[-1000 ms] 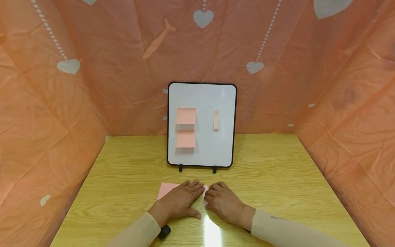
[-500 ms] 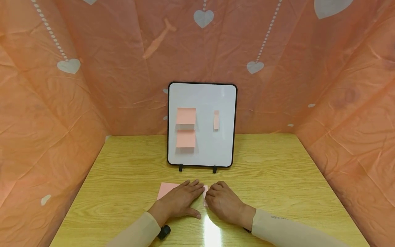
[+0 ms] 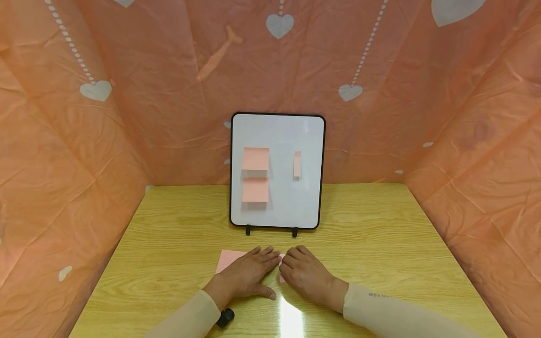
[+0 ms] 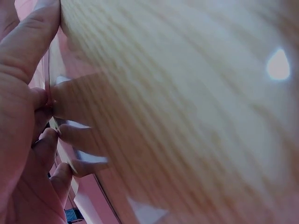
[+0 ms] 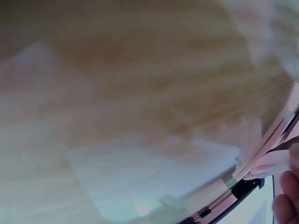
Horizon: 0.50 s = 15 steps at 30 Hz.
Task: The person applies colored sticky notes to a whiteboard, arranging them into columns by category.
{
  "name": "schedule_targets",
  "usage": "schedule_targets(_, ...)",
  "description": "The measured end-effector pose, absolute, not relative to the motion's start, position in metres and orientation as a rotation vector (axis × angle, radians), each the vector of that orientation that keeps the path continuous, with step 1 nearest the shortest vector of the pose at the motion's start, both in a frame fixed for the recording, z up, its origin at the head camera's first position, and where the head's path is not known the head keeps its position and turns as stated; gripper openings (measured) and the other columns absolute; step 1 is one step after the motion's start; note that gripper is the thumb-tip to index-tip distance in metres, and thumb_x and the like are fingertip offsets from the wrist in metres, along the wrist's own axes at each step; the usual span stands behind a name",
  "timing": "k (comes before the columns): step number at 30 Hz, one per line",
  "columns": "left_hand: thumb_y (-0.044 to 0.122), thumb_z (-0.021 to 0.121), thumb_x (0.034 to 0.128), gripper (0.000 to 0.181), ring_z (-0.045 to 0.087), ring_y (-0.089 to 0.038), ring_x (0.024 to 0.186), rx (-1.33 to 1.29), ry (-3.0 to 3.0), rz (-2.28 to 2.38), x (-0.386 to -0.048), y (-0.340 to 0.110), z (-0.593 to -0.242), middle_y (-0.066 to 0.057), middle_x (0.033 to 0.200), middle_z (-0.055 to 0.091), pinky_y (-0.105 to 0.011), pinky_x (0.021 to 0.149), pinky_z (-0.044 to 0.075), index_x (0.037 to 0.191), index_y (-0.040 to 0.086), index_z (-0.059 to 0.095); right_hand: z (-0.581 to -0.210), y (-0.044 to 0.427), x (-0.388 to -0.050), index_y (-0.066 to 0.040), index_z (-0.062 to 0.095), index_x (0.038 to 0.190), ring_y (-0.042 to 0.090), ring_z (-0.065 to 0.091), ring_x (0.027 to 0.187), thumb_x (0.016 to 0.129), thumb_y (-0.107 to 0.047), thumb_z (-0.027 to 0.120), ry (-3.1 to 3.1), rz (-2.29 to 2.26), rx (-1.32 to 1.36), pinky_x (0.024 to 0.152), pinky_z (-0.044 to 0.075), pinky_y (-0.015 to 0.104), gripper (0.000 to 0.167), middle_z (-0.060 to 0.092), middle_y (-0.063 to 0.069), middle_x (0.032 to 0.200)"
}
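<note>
My left hand (image 3: 246, 276) lies flat with its fingers spread over a pink sheet of paper (image 3: 228, 259) on the table in the head view; most of the sheet is hidden beneath it. Just past those fingertips, a narrow pale pink paper strip (image 3: 282, 277) shows between the hands. My right hand (image 3: 307, 278) has its fingers curled at this strip. In the right wrist view, the fingers (image 5: 286, 205) sit at the right edge, beside a lifted pale pink paper edge (image 5: 271, 161), and appear to pinch it.
A whiteboard (image 3: 281, 211) with a black frame stands behind the hands on small black feet. Two pink sticky notes (image 3: 255, 158) and a narrow pink strip (image 3: 297, 164) are stuck on it. A small black object (image 3: 226, 318) is beside the left cuff.
My right hand has shifted slightly, with its knuckles a little higher and farther left over the strip, which it covers more. The left hand stays in place.
</note>
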<state>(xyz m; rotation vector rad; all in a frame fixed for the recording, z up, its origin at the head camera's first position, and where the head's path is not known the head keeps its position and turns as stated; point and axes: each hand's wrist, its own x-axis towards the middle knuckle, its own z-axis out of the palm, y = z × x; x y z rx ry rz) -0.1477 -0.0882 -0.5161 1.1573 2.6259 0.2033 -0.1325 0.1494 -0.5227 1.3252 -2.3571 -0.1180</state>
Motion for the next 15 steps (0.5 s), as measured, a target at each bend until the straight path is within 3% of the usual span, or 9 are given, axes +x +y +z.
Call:
schedule_targets(7, 0.077, 0.060, 0.0893, 0.101, 0.025, -0.021, 0.162, 1.149, 2.630, 0.213, -0.1477, -0.0884, -0.5150, 0.002, 0.172, 0.033, -0.045, 0.133, 0.023, 0.166, 0.016, 0.037, -0.5212, 0.1499, -0.1391, -0.014, 0.063, 0.104, 0.017, 0.056, 0.101, 0.102, -0.024, 0.070, -2.351, -0.179, 1.355, 0.097, 0.051, 0.035, 0.012, 0.065, -0.003, 0.102)
schedule_targets(15, 0.077, 0.062, 0.0888, 0.101, 0.026, -0.020, 0.162, 1.144, 2.640, 0.224, -0.1463, -0.0886, -0.5156, 0.002, 0.172, 0.033, -0.044, 0.133, 0.024, 0.166, 0.017, 0.035, -0.5223, 0.1501, -0.1394, -0.014, 0.063, 0.102, 0.016, 0.056, 0.098, 0.099, -0.029, 0.074, -2.343, -0.170, 1.344, 0.096, 0.051, 0.035, 0.018, 0.064, -0.003, 0.101)
